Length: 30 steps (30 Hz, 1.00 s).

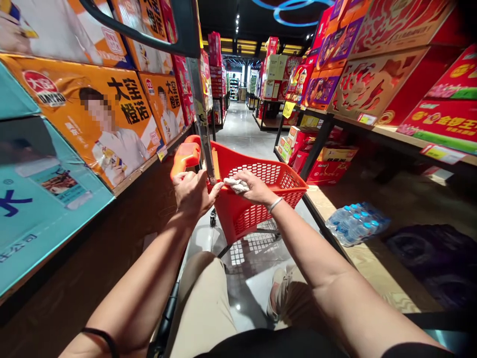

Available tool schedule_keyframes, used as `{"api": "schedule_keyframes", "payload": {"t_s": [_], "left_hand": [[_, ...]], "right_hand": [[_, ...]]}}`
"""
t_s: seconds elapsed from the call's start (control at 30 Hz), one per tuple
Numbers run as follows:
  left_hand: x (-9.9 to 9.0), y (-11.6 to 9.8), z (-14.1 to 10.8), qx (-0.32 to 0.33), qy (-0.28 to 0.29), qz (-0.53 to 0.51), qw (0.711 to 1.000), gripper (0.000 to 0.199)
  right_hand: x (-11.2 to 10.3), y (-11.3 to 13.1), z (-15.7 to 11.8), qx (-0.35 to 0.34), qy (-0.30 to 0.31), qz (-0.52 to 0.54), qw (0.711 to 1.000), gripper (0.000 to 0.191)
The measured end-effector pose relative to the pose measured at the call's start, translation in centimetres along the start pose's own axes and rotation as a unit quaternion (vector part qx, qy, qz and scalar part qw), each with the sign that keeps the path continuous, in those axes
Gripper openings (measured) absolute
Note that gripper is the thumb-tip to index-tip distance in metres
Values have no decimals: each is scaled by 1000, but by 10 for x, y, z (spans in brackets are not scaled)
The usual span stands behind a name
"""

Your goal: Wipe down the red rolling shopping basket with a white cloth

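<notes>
right hand [253,188]: grip holding bunched white cloth [235,186] at near rim of red cart [225,214], bunching likely keeping it compact; | left hand [192,194]: curling beside metal post [202,119], likely steadying red cart; cannot tell what its grip is holding

A glossy grey floor [236,130] is flanked by a left shelf [138,180] and a right shelf [376,271], the latter framed by black posts [317,144]. Boxes [372,87] are stacked on both. Under a dark ceiling [218,20], blue rings [292,24] and spotlights [237,22] are hung; yellow slats [246,50] are seen farther back.
</notes>
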<state>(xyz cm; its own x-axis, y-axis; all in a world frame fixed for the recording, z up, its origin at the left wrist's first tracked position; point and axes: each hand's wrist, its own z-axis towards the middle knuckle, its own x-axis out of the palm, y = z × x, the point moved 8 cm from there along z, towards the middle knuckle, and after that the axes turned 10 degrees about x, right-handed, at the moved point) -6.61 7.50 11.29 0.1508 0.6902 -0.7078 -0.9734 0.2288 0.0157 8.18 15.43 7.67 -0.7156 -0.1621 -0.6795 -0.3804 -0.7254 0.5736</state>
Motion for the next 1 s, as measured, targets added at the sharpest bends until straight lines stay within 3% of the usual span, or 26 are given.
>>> {"api": "schedule_keyframes", "payload": {"t_s": [0.23, 0.4, 0.63, 0.9, 1.0], "left_hand": [[-2, 28, -3, 5, 3, 18, 1000, 30], [1, 50, 0, -28, -15, 7, 999, 27], [1, 70, -4, -84, -38, -56, 994, 34], [-8, 81, -18, -119, -85, -85, 986, 84], [-2, 82, -17, -116, -56, -84, 988, 68]], "right_hand": [[-16, -45, -19, 53, 51, -3, 997, 39], [-25, -72, -44, 103, 25, -5, 994, 39], [-13, -50, -52, 134, 11, -49, 990, 41], [-2, -26, -54, 117, 36, -101, 987, 39], [1, -22, -54, 134, 66, -100, 984, 32]]}}
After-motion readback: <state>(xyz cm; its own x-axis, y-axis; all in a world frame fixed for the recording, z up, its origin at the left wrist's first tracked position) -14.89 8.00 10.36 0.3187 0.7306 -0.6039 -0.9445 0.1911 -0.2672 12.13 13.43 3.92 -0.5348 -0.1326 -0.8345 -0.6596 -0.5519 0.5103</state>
